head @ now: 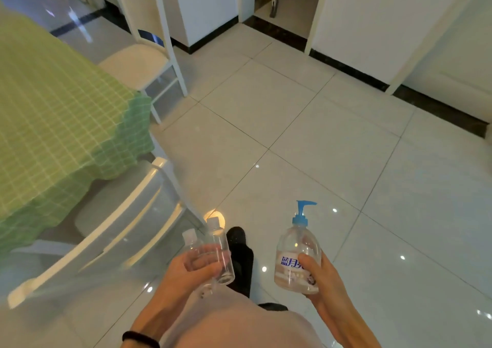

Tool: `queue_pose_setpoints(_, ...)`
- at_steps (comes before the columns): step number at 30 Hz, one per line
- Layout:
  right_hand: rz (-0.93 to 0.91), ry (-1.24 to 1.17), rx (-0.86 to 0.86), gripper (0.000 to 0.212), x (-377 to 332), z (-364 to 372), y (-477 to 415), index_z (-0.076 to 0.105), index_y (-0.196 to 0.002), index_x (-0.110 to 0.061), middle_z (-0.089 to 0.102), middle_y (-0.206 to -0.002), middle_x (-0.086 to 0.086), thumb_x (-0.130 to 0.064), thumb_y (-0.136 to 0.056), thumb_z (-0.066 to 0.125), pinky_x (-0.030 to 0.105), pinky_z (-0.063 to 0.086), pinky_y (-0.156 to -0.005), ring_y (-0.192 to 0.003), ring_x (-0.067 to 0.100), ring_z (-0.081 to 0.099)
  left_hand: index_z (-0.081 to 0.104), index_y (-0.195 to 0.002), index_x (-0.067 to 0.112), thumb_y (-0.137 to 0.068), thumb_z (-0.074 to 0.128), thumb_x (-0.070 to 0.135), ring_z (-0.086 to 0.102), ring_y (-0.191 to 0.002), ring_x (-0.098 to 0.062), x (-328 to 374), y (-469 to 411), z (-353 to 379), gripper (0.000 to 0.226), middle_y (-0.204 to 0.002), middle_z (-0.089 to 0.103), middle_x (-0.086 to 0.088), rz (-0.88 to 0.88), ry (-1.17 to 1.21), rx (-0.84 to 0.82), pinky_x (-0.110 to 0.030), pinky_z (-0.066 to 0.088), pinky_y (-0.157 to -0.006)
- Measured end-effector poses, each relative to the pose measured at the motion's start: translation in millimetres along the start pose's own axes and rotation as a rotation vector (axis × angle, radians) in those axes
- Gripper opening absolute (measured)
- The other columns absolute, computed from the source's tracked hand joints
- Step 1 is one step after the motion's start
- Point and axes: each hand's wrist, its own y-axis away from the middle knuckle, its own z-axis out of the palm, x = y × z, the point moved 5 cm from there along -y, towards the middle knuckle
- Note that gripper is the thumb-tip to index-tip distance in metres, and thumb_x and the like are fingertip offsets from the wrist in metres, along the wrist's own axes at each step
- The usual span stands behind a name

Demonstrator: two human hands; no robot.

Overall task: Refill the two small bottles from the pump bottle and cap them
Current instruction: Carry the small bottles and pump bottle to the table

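Person stands on tiled floor (319, 134). Left grip (194, 267) is curled round small bottle A (191, 245) and small bottle B (222, 251). Both are clear, capped, side by side and held at waist height. Right grip (319, 275) is wrapped round pump bottle (294, 251), upright, blue pump on top, clear liquid low inside. Desk (53, 108) with green checked cloth stands to the left, with chair (111, 230) tucked against it.

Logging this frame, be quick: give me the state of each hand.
Left hand: holding both small clear bottles.
Right hand: gripping the pump bottle, upright.
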Motion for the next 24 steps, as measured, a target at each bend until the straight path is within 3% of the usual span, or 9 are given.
queue_pose_setpoints(5,-0.020,0.035,-0.011,0.059,-58,18,-62,0.053,-0.156,-0.027,0.070,-0.140,0.019,-0.019,-0.100,0.069,0.059,0.059,-0.106,-0.125,0.042,0.070,0.074,-0.123,0.014,-0.075,0.088,0.016,0.079,-0.110,-0.027,43,-79,-5,0.050,-0.120,0.081,-0.010,0.006,0.047,-0.025,-0.026,0.065,-0.080)
queue_pose_setpoints(10,-0.001,-0.011,-0.026,0.072,-128,37,-122,0.061,-0.145,-0.034,0.077,-0.130,0.016,-0.032,-0.075,0.078,0.047,0.065,-0.081,-0.109,0.038,0.079,0.071,-0.124,0.008,-0.063,0.096,0.027,0.079,-0.109,-0.029,108,-152,-2,0.069,-0.117,0.081,-0.014,0.021,0.025,-0.044,-0.027,0.064,-0.082)
queue_pose_setpoints(13,-0.036,-0.009,-0.045,0.071,-166,49,-159,0.063,-0.142,-0.039,0.080,-0.126,0.010,-0.033,-0.078,0.092,0.044,0.066,-0.078,-0.106,0.032,0.082,0.071,-0.124,0.012,-0.061,0.095,0.035,0.078,-0.111,-0.026,154,-195,-1,0.071,-0.118,0.081,-0.008,0.025,-0.005,-0.068,-0.025,0.063,-0.084)
queue_pose_setpoints(16,-0.033,-0.026,-0.047,0.069,-202,58,-192,0.065,-0.138,-0.042,0.080,-0.125,0.009,-0.032,-0.077,0.095,0.037,0.066,-0.072,-0.103,0.030,0.083,0.071,-0.124,0.014,-0.061,0.096,0.038,0.078,-0.112,-0.024,197,-231,3,0.072,-0.119,0.081,-0.006,0.031,-0.024,-0.075,-0.029,0.061,-0.089)
queue_pose_setpoints(20,-0.012,0.003,-0.082,0.068,-245,63,-249,0.064,-0.138,-0.036,0.083,-0.120,0.007,-0.037,-0.072,0.081,0.040,0.067,-0.075,-0.105,0.029,0.083,0.070,-0.125,0.012,-0.061,0.094,0.037,0.078,-0.112,-0.023,236,-281,11,0.073,-0.119,0.081,-0.005,0.018,-0.015,-0.052,-0.028,0.061,-0.089)
queue_pose_setpoints(24,-0.006,0.070,-0.154,0.066,-292,74,-307,0.065,-0.139,-0.035,0.083,-0.119,0.002,-0.037,-0.077,0.089,0.043,0.067,-0.081,-0.109,0.028,0.082,0.070,-0.125,0.012,-0.073,0.095,0.022,0.077,-0.113,-0.020,262,-327,15,0.059,-0.119,0.081,-0.005,0.014,0.000,0.026,-0.024,0.061,-0.086)
